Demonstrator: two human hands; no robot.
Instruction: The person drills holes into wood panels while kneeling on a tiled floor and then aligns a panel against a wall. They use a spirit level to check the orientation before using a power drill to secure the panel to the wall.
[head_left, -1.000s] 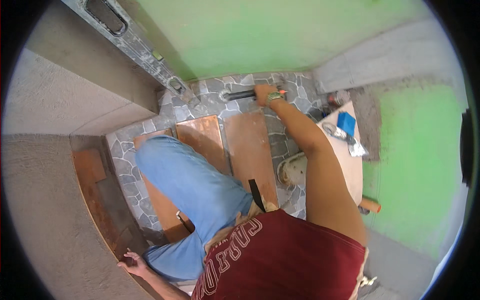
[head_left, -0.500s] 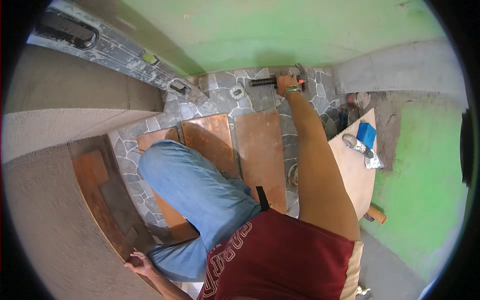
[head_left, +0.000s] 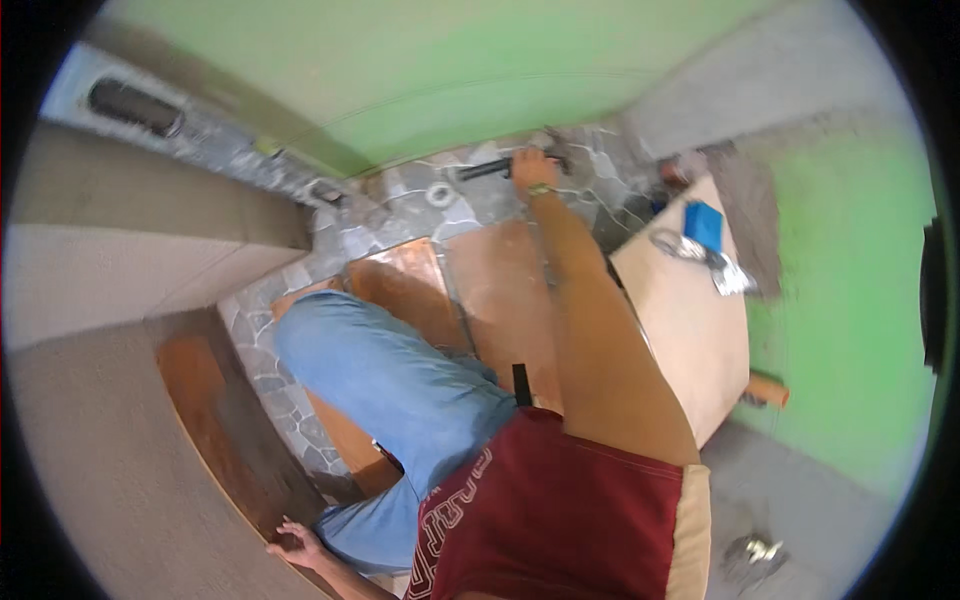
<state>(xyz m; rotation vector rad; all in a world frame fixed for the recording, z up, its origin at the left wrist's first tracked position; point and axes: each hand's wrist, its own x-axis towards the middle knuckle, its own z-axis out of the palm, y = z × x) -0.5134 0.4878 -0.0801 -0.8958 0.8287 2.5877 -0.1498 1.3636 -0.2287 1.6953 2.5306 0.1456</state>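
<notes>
Out ahead at the far wall, my right hand (head_left: pixel 533 175) is closed around a hammer (head_left: pixel 484 170) lying low over the stone-patterned floor; its black handle sticks out to the left, and the head is blurred. A white roll (head_left: pixel 440 194), like tape, lies left of the handle. At lower left, my left hand (head_left: pixel 300 547) touches the thin edge of a brown recessed panel (head_left: pixel 215 415), fingers apart. Brown boards (head_left: pixel 500 290) lie side by side on the floor, partly under my bent leg (head_left: pixel 370 350).
A long spirit level (head_left: pixel 215 140) leans at upper left, above a grey ledge (head_left: pixel 170 250). On the right, a pale board (head_left: pixel 690 330) carries a blue block (head_left: pixel 704 225) and a scraper (head_left: pixel 735 278). An orange pipe (head_left: pixel 768 389) pokes out beside the green wall (head_left: pixel 850 320).
The view has turned slightly and blurred, so the surroundings shift. My right hand stays on the hammer, and my left hand remains at the panel's edge.
</notes>
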